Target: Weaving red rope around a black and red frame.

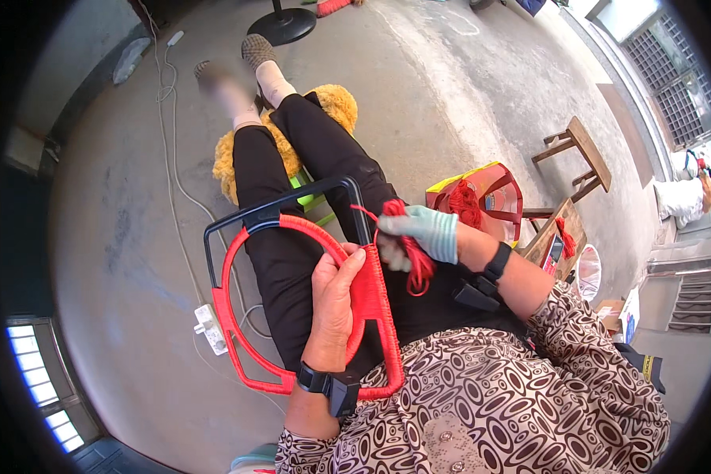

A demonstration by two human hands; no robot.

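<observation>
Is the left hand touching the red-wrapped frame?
Touching. The head view shows the left hand closed around the red-wrapped frame, thumb across its wound part.

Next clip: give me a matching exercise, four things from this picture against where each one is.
Things:
1. left hand
2. right hand
3. wooden stool
4. power strip

Places:
A. on the concrete floor, below the frame's left edge
B. gripping the red-wrapped part of the frame
C. standing alone on the floor, far right
D. gloved, holding a bundle of red cord

Pairs: 1-B, 2-D, 3-C, 4-A
</observation>
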